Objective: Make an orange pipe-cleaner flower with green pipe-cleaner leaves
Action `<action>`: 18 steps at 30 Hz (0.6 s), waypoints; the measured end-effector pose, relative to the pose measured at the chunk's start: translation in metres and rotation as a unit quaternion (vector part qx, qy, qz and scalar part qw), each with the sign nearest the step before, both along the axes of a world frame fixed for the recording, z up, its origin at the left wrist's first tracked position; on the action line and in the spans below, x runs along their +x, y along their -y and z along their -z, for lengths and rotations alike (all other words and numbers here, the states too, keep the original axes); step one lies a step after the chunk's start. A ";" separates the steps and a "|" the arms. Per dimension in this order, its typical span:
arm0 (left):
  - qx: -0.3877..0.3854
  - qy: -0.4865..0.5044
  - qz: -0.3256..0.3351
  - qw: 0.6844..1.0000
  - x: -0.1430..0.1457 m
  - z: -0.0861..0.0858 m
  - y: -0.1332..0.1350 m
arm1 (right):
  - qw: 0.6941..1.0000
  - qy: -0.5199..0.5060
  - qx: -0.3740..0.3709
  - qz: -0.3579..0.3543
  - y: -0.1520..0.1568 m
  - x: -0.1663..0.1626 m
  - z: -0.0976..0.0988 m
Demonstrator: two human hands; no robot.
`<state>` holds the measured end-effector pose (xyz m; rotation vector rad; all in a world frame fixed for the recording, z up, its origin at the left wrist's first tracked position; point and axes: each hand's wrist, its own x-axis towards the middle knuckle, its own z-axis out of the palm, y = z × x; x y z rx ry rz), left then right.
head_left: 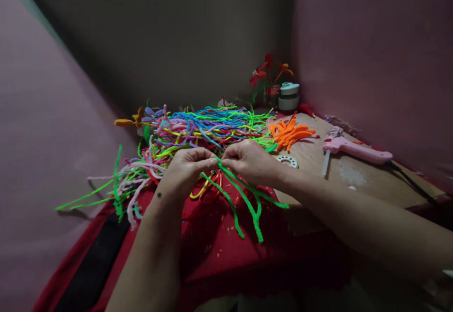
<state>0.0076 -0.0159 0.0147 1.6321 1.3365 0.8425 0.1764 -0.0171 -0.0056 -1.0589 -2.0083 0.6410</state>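
Note:
Several bright green pipe cleaners [247, 198] hang from between my two hands, joined near my fingertips and spreading apart toward their lower ends. My left hand [193, 163] pinches them at the top between thumb and index finger. Right beside it, my right hand [244, 158] pinches the same spot, so the fingertips of both nearly touch. Beneath the hands lie scissors with red and yellow handles [201, 190], partly hidden. A large heap of multicoloured pipe cleaners [212, 125] spreads just behind my hands.
On a board [314, 189] at the right lie a pink glue gun [361, 150], a white round disc with holes [287, 161] and a pile of orange pieces [290, 133]. Red flowers [260, 73] and a lidded container [289, 97] stand behind. A black strip [95, 260] lies at the left on red cloth.

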 end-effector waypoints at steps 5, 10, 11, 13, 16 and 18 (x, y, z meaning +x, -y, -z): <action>0.033 0.029 -0.045 0.998 0.006 -0.003 0.003 | 0.986 -0.118 -0.111 -0.038 0.000 -0.001 0.001; 0.066 0.040 -0.076 0.994 0.014 -0.003 0.006 | 0.961 -0.186 -0.194 -0.060 -0.004 -0.004 0.009; 0.077 0.039 -0.079 0.993 0.015 -0.003 0.006 | 0.955 -0.206 -0.207 -0.060 -0.005 -0.004 0.011; 0.108 0.023 -0.085 0.990 0.015 -0.004 0.007 | 0.943 -0.241 -0.222 -0.053 -0.006 -0.005 0.012; 0.138 0.002 -0.081 0.987 0.015 -0.004 0.008 | 0.933 -0.273 -0.229 -0.051 -0.006 -0.004 0.013; 0.121 0.020 -0.073 0.990 0.016 -0.003 0.009 | 0.924 -0.292 -0.237 -0.064 -0.005 -0.004 0.013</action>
